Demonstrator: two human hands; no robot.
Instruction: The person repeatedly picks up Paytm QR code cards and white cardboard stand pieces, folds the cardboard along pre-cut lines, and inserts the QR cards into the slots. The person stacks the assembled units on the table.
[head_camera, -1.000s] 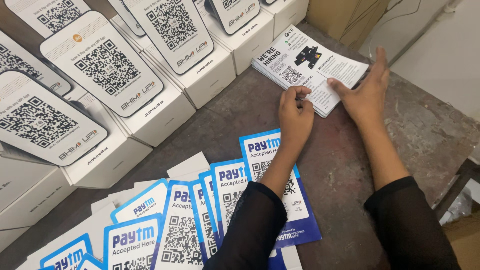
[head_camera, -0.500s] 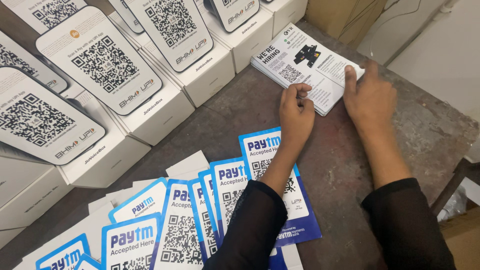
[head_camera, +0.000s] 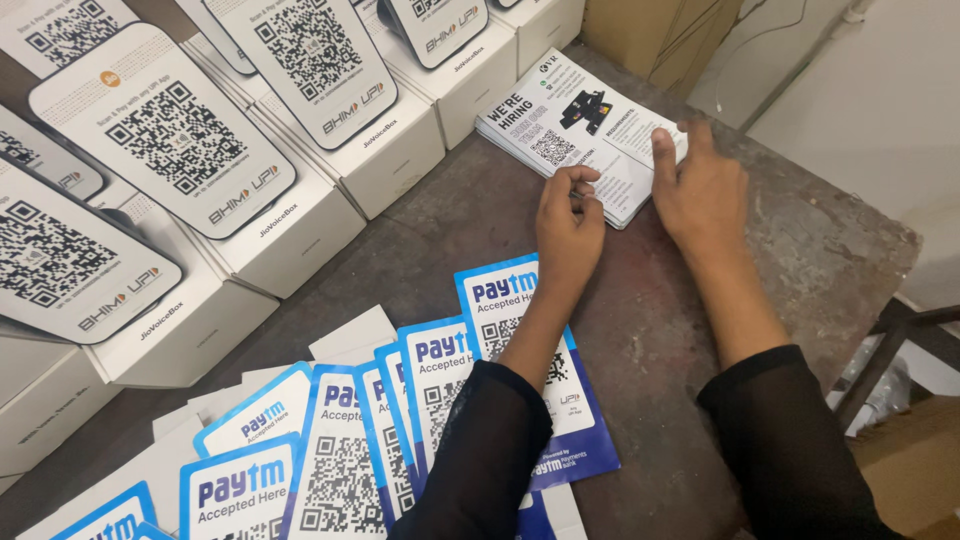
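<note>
White boxes (head_camera: 330, 170), lids closed, carry tilted code placards from 9 to 12 o'clock. A stack of white leaflets (head_camera: 575, 125), printed with black text and codes, lies at 1 o'clock. Left hand (head_camera: 568, 215) pinches its near edge; right hand (head_camera: 705, 190) presses flat, fingers together.

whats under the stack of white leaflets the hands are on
The stack of white leaflets lies flat on the dark worn table, near its far edge. The left hand pinches its near edge and the right hand rests on top. Anything between stack and table is hidden.
</note>
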